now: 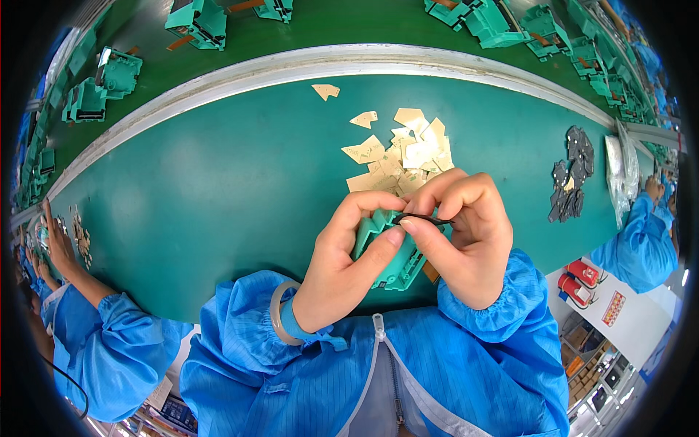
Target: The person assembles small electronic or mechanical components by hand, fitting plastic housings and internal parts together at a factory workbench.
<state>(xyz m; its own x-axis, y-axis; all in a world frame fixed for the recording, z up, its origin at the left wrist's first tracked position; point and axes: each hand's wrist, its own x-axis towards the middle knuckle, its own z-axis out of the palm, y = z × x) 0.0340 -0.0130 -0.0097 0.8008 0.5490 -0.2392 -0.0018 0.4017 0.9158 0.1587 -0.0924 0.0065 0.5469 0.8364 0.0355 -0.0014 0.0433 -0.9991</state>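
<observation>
Close to my body, my left hand (348,251) is wrapped around a teal plastic housing (397,273), thumb on its near side and fingers over the far edge. My right hand (470,237) pinches a thin black strip (426,217) between thumb and fingers along the top of the housing. The strip's left end reaches the left thumb and fingertips; whether it is fixed to the housing cannot be made out. Just beyond my hands lies a heap of cream-coloured cut pieces (397,164), flat and angular.
Black flat pieces (571,175) and clear plastic bags (622,171) lie on the right of the green table (218,175). Past a pale metal rail (349,54), more teal housings (196,25) sit on a green belt. Co-workers' blue sleeves (641,244) show at both sides.
</observation>
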